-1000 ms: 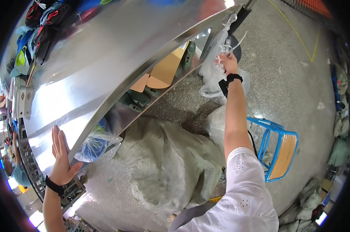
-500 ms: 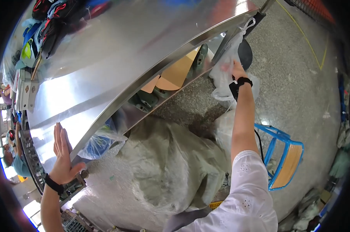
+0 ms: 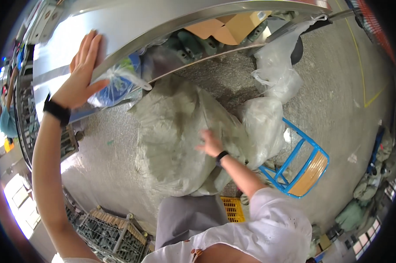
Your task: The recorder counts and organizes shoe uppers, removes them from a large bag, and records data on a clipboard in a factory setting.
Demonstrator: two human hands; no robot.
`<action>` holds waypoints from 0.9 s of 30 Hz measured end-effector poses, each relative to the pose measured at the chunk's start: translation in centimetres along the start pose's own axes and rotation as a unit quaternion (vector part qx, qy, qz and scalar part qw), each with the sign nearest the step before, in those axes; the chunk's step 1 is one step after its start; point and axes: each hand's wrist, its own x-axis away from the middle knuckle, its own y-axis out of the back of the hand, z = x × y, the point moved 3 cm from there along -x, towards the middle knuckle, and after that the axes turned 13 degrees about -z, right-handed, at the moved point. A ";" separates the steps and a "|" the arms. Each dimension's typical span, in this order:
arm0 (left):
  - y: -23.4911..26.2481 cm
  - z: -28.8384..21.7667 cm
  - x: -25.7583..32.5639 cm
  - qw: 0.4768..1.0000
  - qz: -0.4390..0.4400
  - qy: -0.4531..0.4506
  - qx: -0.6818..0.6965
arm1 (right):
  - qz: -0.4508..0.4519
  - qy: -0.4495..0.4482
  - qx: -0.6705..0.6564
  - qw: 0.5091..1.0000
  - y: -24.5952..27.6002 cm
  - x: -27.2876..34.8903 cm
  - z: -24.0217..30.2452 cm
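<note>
On floor sack (image 3: 176, 140): right hand (image 3: 211, 143) spread open, pressing, nothing gripped; left hand (image 3: 80, 74) flat on table (image 3: 132, 26); needs firm grab.

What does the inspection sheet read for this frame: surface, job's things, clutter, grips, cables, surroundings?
Surface: shiny metal table above a speckled concrete floor.
Job's things: large grey-green sack on the floor below the table edge; a smaller pale sack leans beside it.
Clutter: clear plastic bags by the table end; a bag with blue contents under the table; cardboard boxes; yellow crate.
Grips: left hand flat and open on the table; right hand open, resting on the large sack.
Cables: nothing seen.
Surroundings: blue-framed chair tipped on the floor, dark crates at lower left, yellow floor line.
</note>
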 end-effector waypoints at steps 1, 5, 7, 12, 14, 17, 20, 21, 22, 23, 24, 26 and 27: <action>-0.1 0.2 0.5 1.000 -0.008 0.007 -0.010 | 0.149 -0.004 0.152 0.977 -3.1 1.8 2.3; -1.0 -0.1 0.1 0.992 -0.114 -0.044 -0.039 | 0.435 0.110 0.348 0.823 -8.8 11.3 0.8; -0.4 0.0 1.2 0.990 -0.122 -0.030 -0.067 | 0.395 0.093 0.375 0.833 -8.4 14.7 -0.3; -3.6 -6.9 2.6 0.969 -0.189 0.014 -0.158 | 0.178 0.096 0.458 0.866 7.9 15.7 -11.6; -7.7 -11.7 7.0 0.957 -0.283 -0.031 -0.051 | 0.018 0.025 0.452 0.891 22.6 14.6 -14.1; -17.2 -12.5 19.7 0.993 -0.063 0.061 0.079 | -0.051 -0.074 0.659 0.747 34.2 9.5 -6.4; -26.7 -15.3 30.5 0.982 0.151 0.075 0.086 | -0.231 -0.062 0.581 0.778 34.8 7.8 0.8; -28.0 -17.8 32.5 0.984 0.145 0.034 0.103 | -0.258 -0.046 0.560 0.786 32.7 7.2 2.8; -29.7 -20.0 33.7 0.955 0.245 0.077 0.149 | -0.282 -0.027 0.535 0.796 29.9 6.6 4.5; -31.3 -22.9 34.4 0.913 0.340 0.115 0.195 | -0.241 0.096 0.465 0.846 27.0 6.4 4.7; -33.3 -24.3 37.1 0.900 0.368 0.136 0.188 | -0.179 0.022 0.433 0.883 20.3 5.8 6.2; -35.2 -28.6 40.4 0.905 0.357 0.112 0.203 | -0.058 0.131 0.313 0.939 8.4 7.0 9.5; -35.1 -30.3 41.4 0.919 0.322 0.073 0.215 | 0.006 0.201 0.248 0.948 3.1 7.8 11.5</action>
